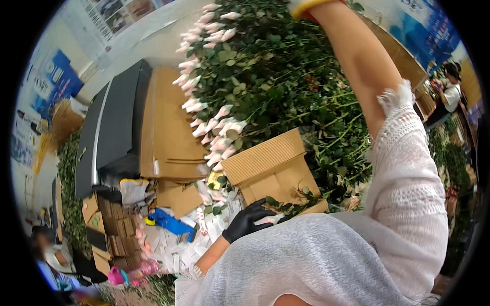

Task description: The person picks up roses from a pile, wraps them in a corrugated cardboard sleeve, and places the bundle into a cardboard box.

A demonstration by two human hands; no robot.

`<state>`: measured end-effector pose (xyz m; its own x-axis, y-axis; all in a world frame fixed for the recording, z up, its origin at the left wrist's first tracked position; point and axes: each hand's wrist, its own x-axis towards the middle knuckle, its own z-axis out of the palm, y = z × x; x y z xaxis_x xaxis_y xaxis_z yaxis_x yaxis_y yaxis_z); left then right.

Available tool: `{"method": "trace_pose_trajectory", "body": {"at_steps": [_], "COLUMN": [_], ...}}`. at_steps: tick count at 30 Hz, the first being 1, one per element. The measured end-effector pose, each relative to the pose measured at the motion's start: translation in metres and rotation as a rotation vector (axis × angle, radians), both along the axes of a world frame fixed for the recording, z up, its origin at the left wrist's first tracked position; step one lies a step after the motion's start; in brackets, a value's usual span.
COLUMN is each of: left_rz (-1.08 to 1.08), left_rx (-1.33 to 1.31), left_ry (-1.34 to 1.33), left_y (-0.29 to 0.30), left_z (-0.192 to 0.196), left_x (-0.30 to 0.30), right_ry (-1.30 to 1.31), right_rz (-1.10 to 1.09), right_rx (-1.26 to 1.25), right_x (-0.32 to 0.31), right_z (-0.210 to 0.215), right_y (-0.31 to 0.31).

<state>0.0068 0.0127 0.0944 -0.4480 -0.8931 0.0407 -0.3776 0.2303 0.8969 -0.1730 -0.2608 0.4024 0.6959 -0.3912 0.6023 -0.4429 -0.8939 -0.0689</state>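
Observation:
My left hand, in a black glove, is closed around a rose bud in a pale sleeve at the near edge of an open cardboard box. Leafy green stems lie in and over that box, next to my fingers. High at the top edge, my right hand reaches over the far side of a big heap of roses. Only its glove's yellow and red cuff shows; the fingers are outside the picture. Pale pink buds in white sleeves line the heap's left side.
Left of the roses stand flattened brown cardboard and a dark grey box-like block. A blue tool lies among white paper scraps, beside stacked cardboard pieces. Other people are at the far right and lower left.

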Motion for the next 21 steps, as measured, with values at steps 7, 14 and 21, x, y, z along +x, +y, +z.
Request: {"method": "trace_pose_trajectory", "body": {"at_steps": [7, 14, 21], "left_rz": [-0.002, -0.032, -0.071], "left_rx": [-0.01, 0.122, 0.039], "left_ry": [0.021, 0.086, 0.083], "left_y": [0.005, 0.004, 0.003], "left_z": [0.004, -0.006, -0.02], "left_x": [0.0, -0.001, 0.0], "right_ry": [0.876, 0.94, 0.428], "right_rz": [-0.156, -0.138, -0.023], "right_rx": [0.344, 0.395, 0.173], "right_x": [0.067, 0.072, 0.034], "right_z": [-0.101, -0.212, -0.146], "right_y": [-0.007, -0.062, -0.067]}}
